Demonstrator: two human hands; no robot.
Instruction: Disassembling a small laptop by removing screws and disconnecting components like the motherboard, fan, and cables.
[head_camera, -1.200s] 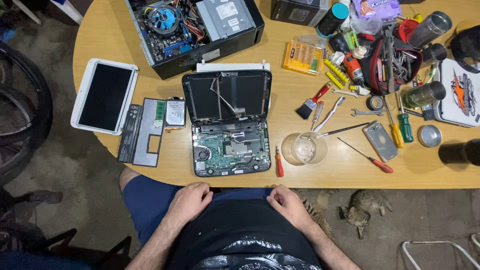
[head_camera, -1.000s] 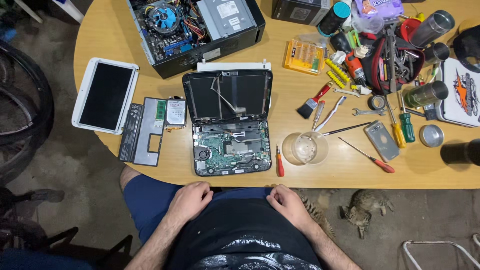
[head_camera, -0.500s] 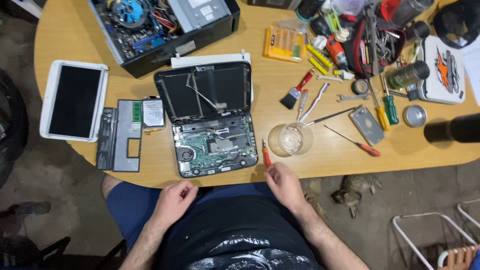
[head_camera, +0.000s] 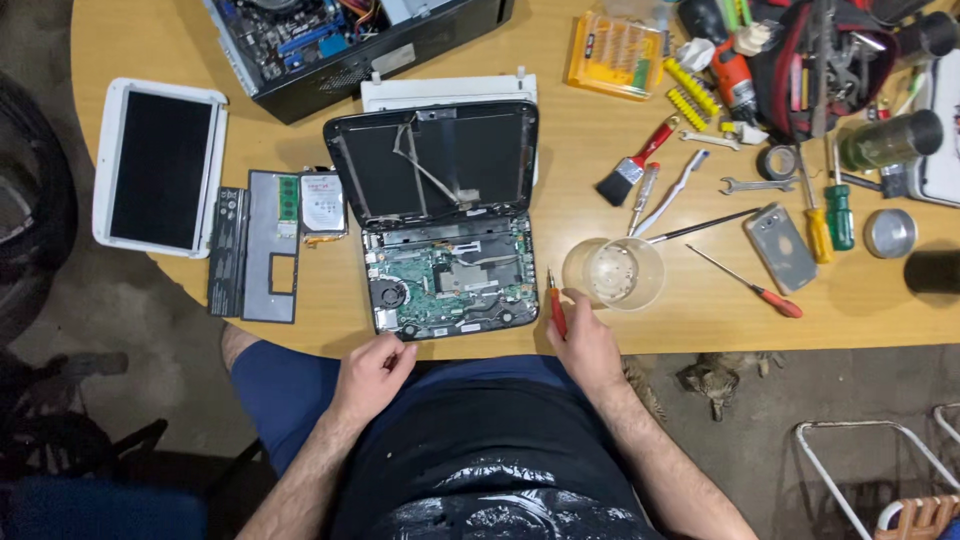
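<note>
A small opened laptop lies on the round wooden table, its green circuit board and fan exposed and its black lid shell folded back. My left hand rests at the table's front edge just below the laptop's lower left corner, fingers loosely curled, holding nothing. My right hand is at the table edge to the laptop's right, its fingers touching a small red-handled screwdriver that lies on the wood. A clear plastic cup stands right beside that hand.
A white-framed screen panel, a grey cover plate and a hard drive lie left of the laptop. An open desktop case sits at the back. Brush, wrench, screwdrivers, a phone and a tool bag crowd the right. A cat sits on the floor.
My view has shifted closer and rightward. My right hand rose from my lap to the table edge and reached the red screwdriver; my left hand moved up toward the laptop.
</note>
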